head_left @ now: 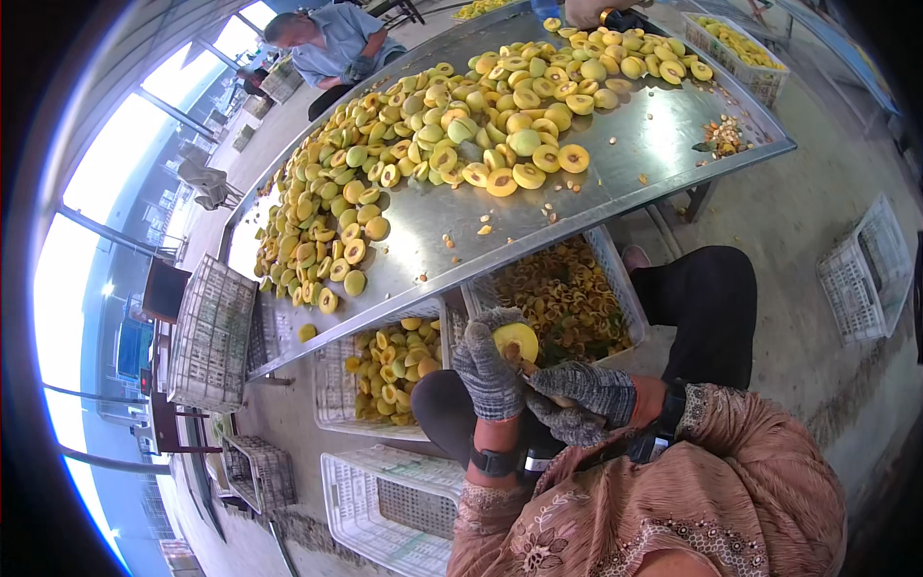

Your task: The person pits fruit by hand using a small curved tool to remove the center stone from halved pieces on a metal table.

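My left hand (487, 369), in a grey knit glove, holds a halved yellow stone fruit (520, 337) with its cut face up. My right hand (583, 397), gloved alike, is closed around a slim hand tool (562, 399); its tip meets the fruit's brown centre, and its exact kind is hidden by the fingers. Both hands are over my lap, in front of a metal table (515, 249) heaped with fruit halves (433, 137). Beneath the table edge, a white plastic crate (330, 393) contains fruit halves. Another crate (626, 285) beside it contains brownish pit scraps.
Kernels (723, 137) lie piled at the table's right end. White crates stand on the floor, one near my left side (360, 498) and one at right (865, 274). A tall crate (213, 335) leans by the table's left end. Across the table sits a person (335, 47) in blue.
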Available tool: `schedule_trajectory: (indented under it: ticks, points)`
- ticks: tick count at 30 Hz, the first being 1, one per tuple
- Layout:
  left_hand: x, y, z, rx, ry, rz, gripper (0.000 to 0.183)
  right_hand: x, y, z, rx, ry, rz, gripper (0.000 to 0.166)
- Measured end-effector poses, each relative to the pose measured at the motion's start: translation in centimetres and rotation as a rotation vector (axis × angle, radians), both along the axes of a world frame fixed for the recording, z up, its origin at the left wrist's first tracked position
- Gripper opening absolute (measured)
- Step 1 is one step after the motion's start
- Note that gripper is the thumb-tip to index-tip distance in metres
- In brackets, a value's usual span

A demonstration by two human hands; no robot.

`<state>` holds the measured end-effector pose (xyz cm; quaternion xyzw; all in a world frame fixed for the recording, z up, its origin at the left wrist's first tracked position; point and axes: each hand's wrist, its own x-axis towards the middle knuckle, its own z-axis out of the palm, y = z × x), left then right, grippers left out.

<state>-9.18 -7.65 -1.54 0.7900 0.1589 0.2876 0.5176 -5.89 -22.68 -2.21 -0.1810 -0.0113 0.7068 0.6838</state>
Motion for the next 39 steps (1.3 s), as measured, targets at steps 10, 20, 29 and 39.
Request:
schedule_trajectory:
  ticks: [10, 20, 29, 39]
  points:
    - [1.8, 1.4, -2.2, 0.475, -0.111, -0.095, 0.021, 1.0, 0.6, -1.7, -0.145, -0.937, -0.267, 0.023]
    - [5.5, 0.6, -2.1, -0.746, -0.283, -0.23, 0.038, 3.7, 0.5, -3.3, 0.128, 0.226, 0.114, 0.037]
    - [-1.3, 20.2, -5.1, -0.006, 0.407, 0.366, 0.051, 6.8, 0.9, -11.5, -0.659, -0.925, 0.253, 0.043]
    - [19.2, 16.7, -1.6, 0.97, 0.485, 0.157, 0.068, 8.0, 0.9, -11.8, -0.712, -0.693, 0.035, 0.04]
